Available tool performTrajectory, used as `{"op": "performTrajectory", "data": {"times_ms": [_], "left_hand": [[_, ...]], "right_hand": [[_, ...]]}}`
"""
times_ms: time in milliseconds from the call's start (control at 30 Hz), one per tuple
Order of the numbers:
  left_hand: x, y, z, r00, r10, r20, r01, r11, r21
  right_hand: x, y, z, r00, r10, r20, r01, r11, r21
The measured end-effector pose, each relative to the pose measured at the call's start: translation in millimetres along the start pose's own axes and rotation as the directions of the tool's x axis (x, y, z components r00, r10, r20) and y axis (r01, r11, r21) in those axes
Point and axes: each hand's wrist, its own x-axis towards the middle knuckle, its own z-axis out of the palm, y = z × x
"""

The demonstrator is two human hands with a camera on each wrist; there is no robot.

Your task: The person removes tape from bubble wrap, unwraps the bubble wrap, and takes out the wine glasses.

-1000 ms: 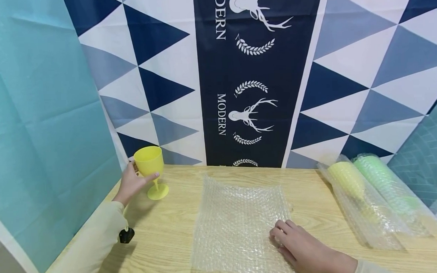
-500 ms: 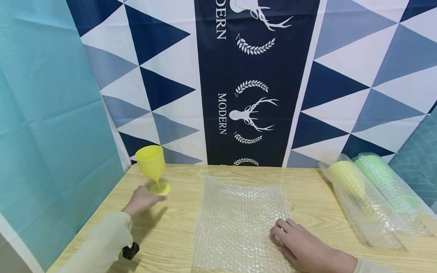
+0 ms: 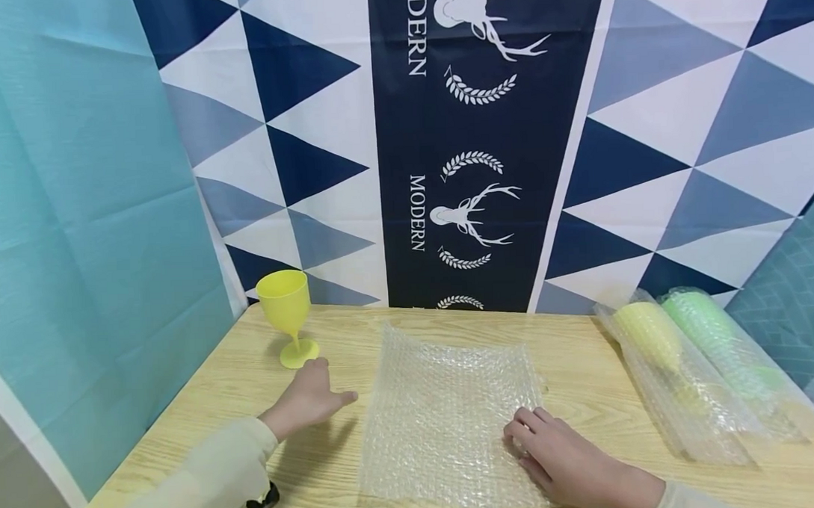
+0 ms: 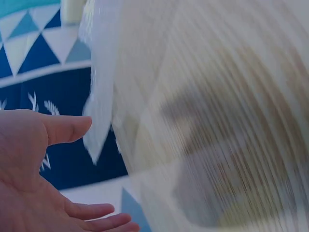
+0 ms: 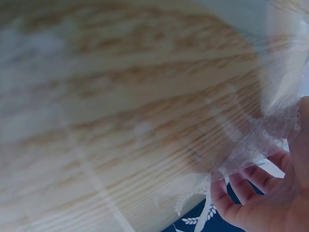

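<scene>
A yellow plastic goblet [image 3: 285, 303] stands upright on its round foot at the left back of the table. My left hand [image 3: 311, 398] is off it, just in front of the foot, with thumb and fingers spread and nothing held; the left wrist view shows the same hand [image 4: 29, 169] with a bare palm. A flat sheet of bubble wrap [image 3: 447, 424] lies in the middle. At its right edge rests my right hand [image 3: 562, 458], fingers loosely bent. In the right wrist view the fingertips of that hand [image 5: 265, 198] touch the sheet's crinkled edge.
On the right lie two bubble-wrapped bundles side by side, one around a yellow goblet [image 3: 652, 339] and one around a green goblet [image 3: 709, 326]. Behind the wooden table [image 3: 572, 368] hangs a triangle-patterned cloth [image 3: 332, 234]; a teal cloth [image 3: 104, 242] borders the left.
My left hand has let go of the goblet, dropped past its foot, and moved right and nearer to me. The goblet is left standing. My right hand has stayed on the bubble wrap.
</scene>
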Motion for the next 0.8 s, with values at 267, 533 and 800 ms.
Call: {"op": "performTrajectory", "data": {"times_ms": [267,533,800], "left_hand": [[-16.5,25.3,18.0,0.968,0.242,-0.058,-0.235,0.965,0.113],[-23.0,32.9,35.8,0.841,0.540,0.037,-0.519,0.786,0.337],[-35.1,33.4,48.6,0.673,0.734,0.089,-0.664,0.547,0.509]], "right_hand": [[-0.2,0.4,0.5,1.000,0.004,0.010,-0.004,1.000,-0.003],[-2.2,3.1,1.3,0.999,-0.027,-0.037,0.026,1.000,-0.013],[-1.1,2.2,1.7,0.999,-0.036,-0.035,0.037,0.999,0.026]]}}
